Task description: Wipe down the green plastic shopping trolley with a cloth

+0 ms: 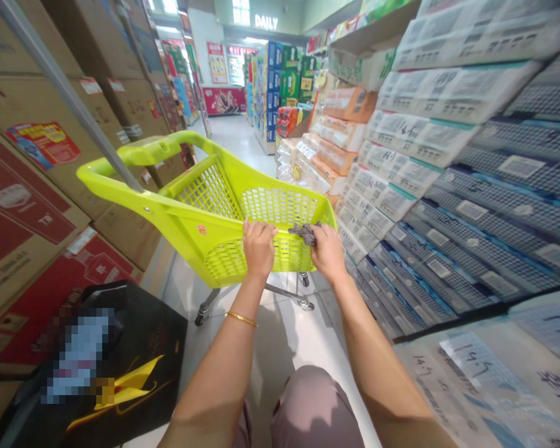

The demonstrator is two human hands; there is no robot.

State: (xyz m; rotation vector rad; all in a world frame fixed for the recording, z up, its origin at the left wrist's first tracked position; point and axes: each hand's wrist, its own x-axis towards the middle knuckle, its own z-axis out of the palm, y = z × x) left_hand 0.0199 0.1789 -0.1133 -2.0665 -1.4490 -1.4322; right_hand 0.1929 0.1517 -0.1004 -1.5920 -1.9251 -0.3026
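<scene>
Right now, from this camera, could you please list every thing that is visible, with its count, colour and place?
shopping cart: one, lime green, middle of the aisle
cloth: one, grey, on the cart's near rim
cardboard boxes: many, brown and red, stacked on the left
wrapped packs: many, white and blue, stacked on the right
bag: one, black with yellow, lower left
pole: one, grey metal, slanting across upper left
sign: one, white letters DAILY, far end
bracelet: one, gold, left wrist
left hand: one, bare, grips the cart's near rim
right hand: one, bare, holds the cloth
</scene>
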